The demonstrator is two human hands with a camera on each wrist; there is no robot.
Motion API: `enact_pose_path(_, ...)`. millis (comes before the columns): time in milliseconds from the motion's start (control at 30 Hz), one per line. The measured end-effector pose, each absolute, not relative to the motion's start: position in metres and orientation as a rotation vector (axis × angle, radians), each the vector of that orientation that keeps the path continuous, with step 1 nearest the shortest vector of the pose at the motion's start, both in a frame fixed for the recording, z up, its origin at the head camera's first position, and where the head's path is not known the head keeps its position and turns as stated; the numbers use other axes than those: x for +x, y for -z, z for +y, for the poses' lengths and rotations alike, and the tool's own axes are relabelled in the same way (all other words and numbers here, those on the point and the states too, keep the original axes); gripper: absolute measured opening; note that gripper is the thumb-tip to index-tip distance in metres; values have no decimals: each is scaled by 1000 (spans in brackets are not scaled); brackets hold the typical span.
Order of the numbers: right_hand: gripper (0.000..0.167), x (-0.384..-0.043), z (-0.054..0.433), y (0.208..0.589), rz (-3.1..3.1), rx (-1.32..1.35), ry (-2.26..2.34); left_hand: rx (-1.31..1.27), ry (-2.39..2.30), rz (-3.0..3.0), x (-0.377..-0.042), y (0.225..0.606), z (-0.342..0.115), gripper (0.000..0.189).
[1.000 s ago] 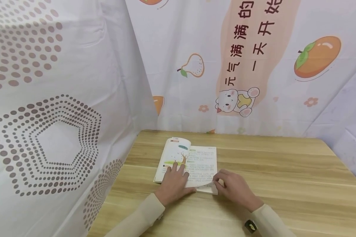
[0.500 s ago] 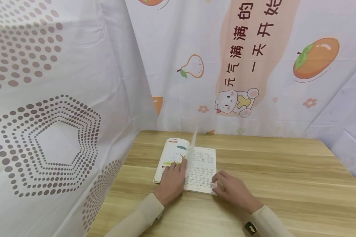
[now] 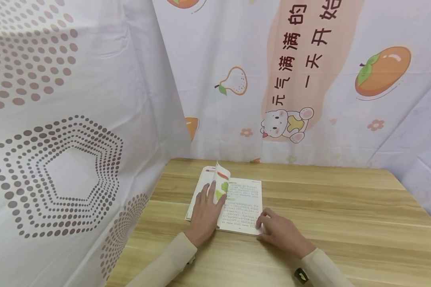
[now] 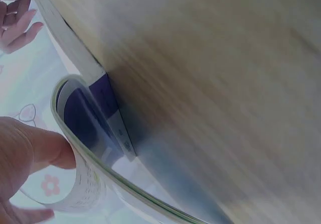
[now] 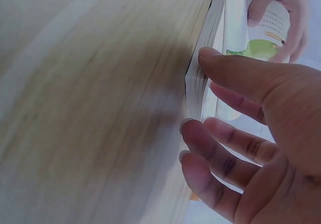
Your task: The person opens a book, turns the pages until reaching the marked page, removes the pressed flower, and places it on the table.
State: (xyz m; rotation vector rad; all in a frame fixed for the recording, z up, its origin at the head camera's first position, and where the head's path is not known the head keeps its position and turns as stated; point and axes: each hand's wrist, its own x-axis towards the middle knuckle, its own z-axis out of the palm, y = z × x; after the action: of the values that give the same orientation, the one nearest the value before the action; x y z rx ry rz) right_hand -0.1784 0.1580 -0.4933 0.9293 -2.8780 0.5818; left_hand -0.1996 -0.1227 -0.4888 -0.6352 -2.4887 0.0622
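An open book (image 3: 242,207) lies on the table, text on its right page and a colour picture on the page curling up at its middle. My left hand (image 3: 204,213) lies over the left half, fingers spread and fairly straight against that raised page (image 3: 222,185). In the left wrist view its thumb (image 4: 45,146) is beside the curved pages. My right hand (image 3: 281,231) is at the book's lower right corner, fingers loosely bent. In the right wrist view its thumb tip (image 5: 209,53) touches the page edges, while the other fingers are bent around the corner, apart from the thumb.
The wooden table (image 3: 344,207) extends to the right of the book. A white curtain with fruit prints (image 3: 222,48) hangs behind its far edge, and a dotted white cloth (image 3: 75,167) runs along the left side.
The right hand has let go of a page, which has swung over from right to left. The left hand has shifted slightly left and spread its fingers onto that page.
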Motion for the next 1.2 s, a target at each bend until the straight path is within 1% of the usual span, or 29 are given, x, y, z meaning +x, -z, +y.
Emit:
enact_pose_path(67, 24, -179, 158, 493, -2870, 939, -573, -636, -75, -2471, -200, 487, -124, 35)
enact_pose_path(200, 23, -179, 159, 493, -2846, 961, -562, -641, -121, -2478, -199, 485, -125, 18)
enact_pose_path(300, 22, -179, 160, 493, -2820, 983, -562, -663, -126, -2516, -197, 485, -125, 14)
enact_pose_path(367, 21, -179, 161, 493, -2800, 999, -572, -690, -109, -2544, -196, 486, -125, 15)
enact_pose_path(467, 14, -180, 162, 494, -2772, 1026, -586, -724, -79, -2582, -195, 486, -125, 17)
enact_pose_path(600, 6, -180, 163, 494, -2757, 1048, -585, -738, -61, -2604, -195, 488, -124, 13)
enact_pose_path(667, 7, -180, 163, 494, -2751, 1047, -565, -749, -49, -2611, -194, 489, -124, 20)
enact_pose_path(900, 7, -179, 161, 493, -2703, 1028, -489, -769, -128, -2669, -190, 495, -117, 73)
enact_pose_path(967, 7, -178, 160, 491, -2688, 1012, -495, -763, -145, -2685, -190, 496, -115, 84)
enact_pose_path(1067, 8, -177, 159, 488, -2652, 982, -534, -758, -143, -2690, -189, 496, -112, 90)
enact_pose_path(1200, 10, -175, 158, 485, -2589, 933, -586, -755, -142, -2681, -187, 495, -111, 88)
